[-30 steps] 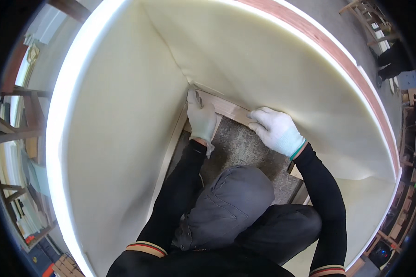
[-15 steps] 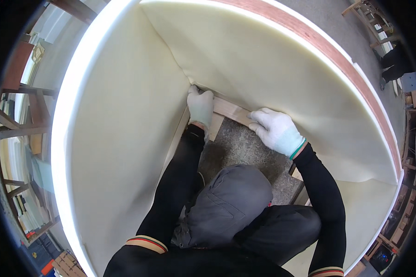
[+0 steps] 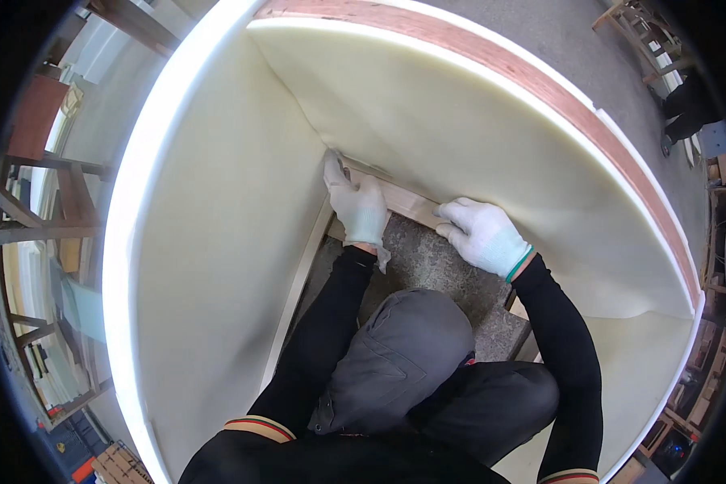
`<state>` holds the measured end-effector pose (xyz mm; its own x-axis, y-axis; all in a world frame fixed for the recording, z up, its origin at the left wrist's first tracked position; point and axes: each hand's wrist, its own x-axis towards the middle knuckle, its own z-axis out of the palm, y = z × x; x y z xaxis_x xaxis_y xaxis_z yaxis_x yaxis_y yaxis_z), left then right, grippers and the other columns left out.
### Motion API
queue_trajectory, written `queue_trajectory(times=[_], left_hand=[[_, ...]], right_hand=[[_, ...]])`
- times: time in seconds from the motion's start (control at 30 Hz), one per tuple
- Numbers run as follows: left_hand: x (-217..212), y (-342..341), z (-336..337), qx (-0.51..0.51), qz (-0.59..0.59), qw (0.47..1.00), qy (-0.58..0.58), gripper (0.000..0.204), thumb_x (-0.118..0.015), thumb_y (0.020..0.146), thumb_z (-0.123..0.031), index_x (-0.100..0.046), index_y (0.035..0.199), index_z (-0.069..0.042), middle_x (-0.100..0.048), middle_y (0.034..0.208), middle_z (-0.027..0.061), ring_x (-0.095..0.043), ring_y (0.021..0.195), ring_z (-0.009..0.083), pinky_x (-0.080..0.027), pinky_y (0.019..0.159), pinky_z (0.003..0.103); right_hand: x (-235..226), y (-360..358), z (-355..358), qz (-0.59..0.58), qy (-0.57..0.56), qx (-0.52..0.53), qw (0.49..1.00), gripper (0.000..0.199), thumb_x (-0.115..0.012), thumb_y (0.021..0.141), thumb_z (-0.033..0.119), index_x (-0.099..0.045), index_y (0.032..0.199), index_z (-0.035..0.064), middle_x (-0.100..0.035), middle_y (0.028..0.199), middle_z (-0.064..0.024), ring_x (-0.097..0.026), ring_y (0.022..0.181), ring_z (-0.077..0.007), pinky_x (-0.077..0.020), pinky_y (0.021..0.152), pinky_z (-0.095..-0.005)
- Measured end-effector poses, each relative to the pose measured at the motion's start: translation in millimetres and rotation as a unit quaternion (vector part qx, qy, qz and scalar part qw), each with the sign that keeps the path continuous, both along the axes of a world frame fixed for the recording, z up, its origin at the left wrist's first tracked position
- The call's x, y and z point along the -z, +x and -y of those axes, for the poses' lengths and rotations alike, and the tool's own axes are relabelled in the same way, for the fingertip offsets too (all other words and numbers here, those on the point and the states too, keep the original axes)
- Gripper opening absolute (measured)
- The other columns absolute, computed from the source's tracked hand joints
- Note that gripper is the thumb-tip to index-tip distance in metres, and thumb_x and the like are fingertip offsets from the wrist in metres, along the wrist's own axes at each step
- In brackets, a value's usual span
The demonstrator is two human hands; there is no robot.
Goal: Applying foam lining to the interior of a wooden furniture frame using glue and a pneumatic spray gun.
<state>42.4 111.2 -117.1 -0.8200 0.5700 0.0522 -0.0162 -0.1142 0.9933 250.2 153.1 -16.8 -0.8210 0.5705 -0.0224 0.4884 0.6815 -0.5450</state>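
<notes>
I am inside a large box-like frame lined with cream foam sheets. My left hand (image 3: 356,200), in a white glove, reaches into the corner where the left foam sheet (image 3: 218,194) meets the far foam sheet (image 3: 427,113). Its fingers stretch up against the foam, with the thumb apart. Along the foot of the far sheet runs a pale wooden strip (image 3: 407,203). Gloved in white as well, my right hand (image 3: 480,234) is closed around this strip's right part, thumb below and fingers against the foam; its fingertips are partly hidden.
White foam edging (image 3: 121,266) and a reddish-brown board (image 3: 540,77) form the rim around me. Beneath my bent knee (image 3: 411,339) lies a grey speckled floor (image 3: 436,258). Wooden racks (image 3: 48,230) stand outside at left; a person's dark-clothed legs (image 3: 690,109) show at far right.
My left hand has shifted slightly right and toward me, and its fingers have opened from a closed grip at the corner. The right hand stays in place. The view has moved slightly.
</notes>
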Motion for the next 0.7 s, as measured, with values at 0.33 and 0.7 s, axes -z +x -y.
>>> queue_trajectory(times=[0.33,0.7], left_hand=[[-15,-39,23,0.126,-0.039,0.987,-0.093,0.079,-0.057,0.081,0.004,-0.030,0.154,0.010,-0.039,0.157,0.0268,-0.037,0.148,0.0359,-0.030,0.122,0.041],[-37,-23,30,0.166,0.107,0.972,-0.131,0.063,-0.061,0.089,-0.006,-0.040,0.147,0.008,-0.053,0.137,0.0146,-0.053,0.125,0.0271,-0.047,0.104,0.039]], right_hand=[[1,-17,7,0.054,0.013,0.004,0.998,0.028,-0.067,0.093,0.029,-0.068,0.113,0.0097,-0.068,0.100,-0.0135,-0.067,0.093,-0.0371,-0.0540,0.083,-0.0466],[-5,56,21,0.074,-0.104,0.054,0.990,0.037,-0.064,0.096,0.037,-0.070,0.117,0.0074,-0.072,0.107,-0.0194,-0.069,0.099,-0.0400,-0.0547,0.088,-0.0482]])
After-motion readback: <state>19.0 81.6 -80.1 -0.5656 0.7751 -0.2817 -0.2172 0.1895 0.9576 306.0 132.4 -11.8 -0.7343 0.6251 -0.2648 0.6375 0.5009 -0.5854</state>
